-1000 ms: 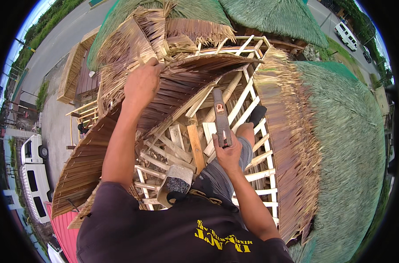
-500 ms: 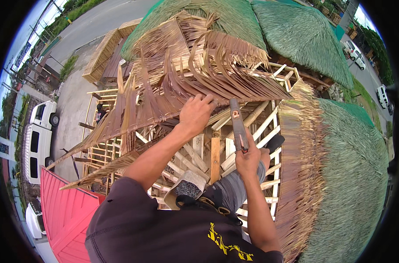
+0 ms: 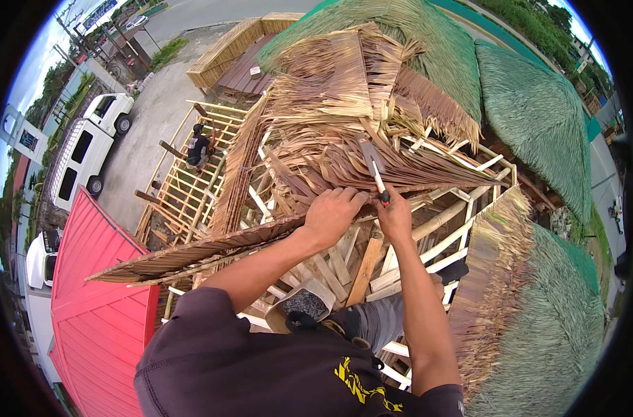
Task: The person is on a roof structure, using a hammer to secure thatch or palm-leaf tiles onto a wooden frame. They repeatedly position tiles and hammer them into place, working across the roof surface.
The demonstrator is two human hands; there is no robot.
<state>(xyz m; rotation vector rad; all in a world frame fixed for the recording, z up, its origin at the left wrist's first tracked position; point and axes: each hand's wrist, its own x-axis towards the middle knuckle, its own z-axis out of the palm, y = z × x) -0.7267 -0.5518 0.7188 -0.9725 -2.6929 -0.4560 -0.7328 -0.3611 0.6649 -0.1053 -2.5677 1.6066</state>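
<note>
**Atop an open roof frame: 2 hands, 1 thatch panel, 1 hand tool**

Across the middle of the scene, 1 long thatch panel [image 3: 198, 258] stretches from near left to far right over the pale roof frame [image 3: 445, 257], its loose leaves on the far side. The left hand [image 3: 334, 217] is curled closed over the panel's near edge, thumb hidden, probably to keep the springy piece from slipping. Just right of it, the right hand [image 3: 394, 215] wraps tightly around the handle of 1 hand tool [image 3: 371, 156], whose flat grey end points away, likely to keep it clear of the fingers; its exact kind I cannot tell.

Near the person's waist, 1 open container [image 3: 278, 316] carries many small grey pieces, too many to count, presumably so that they stay within reach. Just right of it, 1 orange-brown board [image 3: 365, 271] slants among the poles.

Beyond, 3 green-tinged thatched roofs [image 3: 546, 118] stand far and right, 1 red roof [image 3: 108, 285] lies near left, and 1 co-worker [image 3: 197, 147] is far left on a pole lattice [image 3: 184, 198].
</note>
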